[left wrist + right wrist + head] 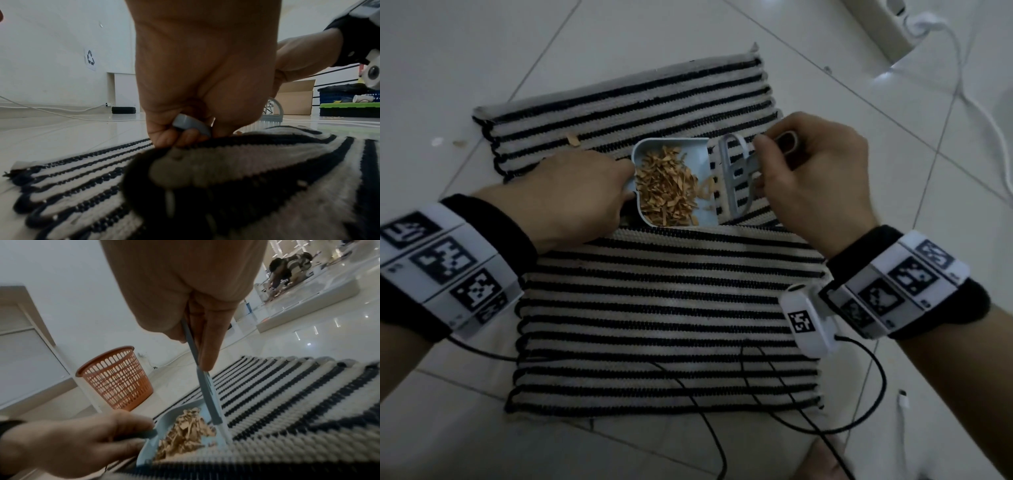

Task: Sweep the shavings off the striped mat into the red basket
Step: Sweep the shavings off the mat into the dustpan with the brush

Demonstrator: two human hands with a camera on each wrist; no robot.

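Fingers (763, 161) pinch the brush (732, 178) beside shavings (667, 188); left hand (571, 195) grips the dustpan (671, 147).

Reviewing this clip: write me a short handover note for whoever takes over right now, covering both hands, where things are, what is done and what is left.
Left hand grips the handle of the pale blue dustpan, which rests on the striped mat.
Right hand holds the small grey brush at the pan's open edge.
Done: most shavings are piled in the pan.
Left: a few bits at the pan's lip, one stray shaving on the mat's far stripes, and some bits on the floor tiles. Then tip the pan into the red basket, which stands on the floor beyond the mat.
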